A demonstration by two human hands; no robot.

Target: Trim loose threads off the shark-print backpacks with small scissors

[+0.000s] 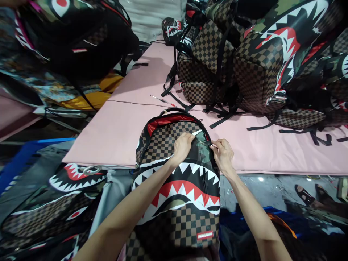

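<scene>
A brown checkered backpack [176, 217] with a shark-mouth print and a camouflage panel leans from my lap onto the edge of the pink table [114, 130]. Its top is open and shows red lining. My left hand [182, 145] is closed on the fabric near the top of the front panel. My right hand [223, 154] pinches a small dark zipper pull at the bag's right side, fingers pressed together. The two hands sit close together, a few centimetres apart.
A heap of matching checkered shark backpacks [258, 61] with loose black straps fills the table's far right. A thin red-handled tool [161, 99] lies on the table. More bags [73, 188] lie at lower left and a dark pile [78, 40] at upper left. Sandalled feet [312, 194] show at right.
</scene>
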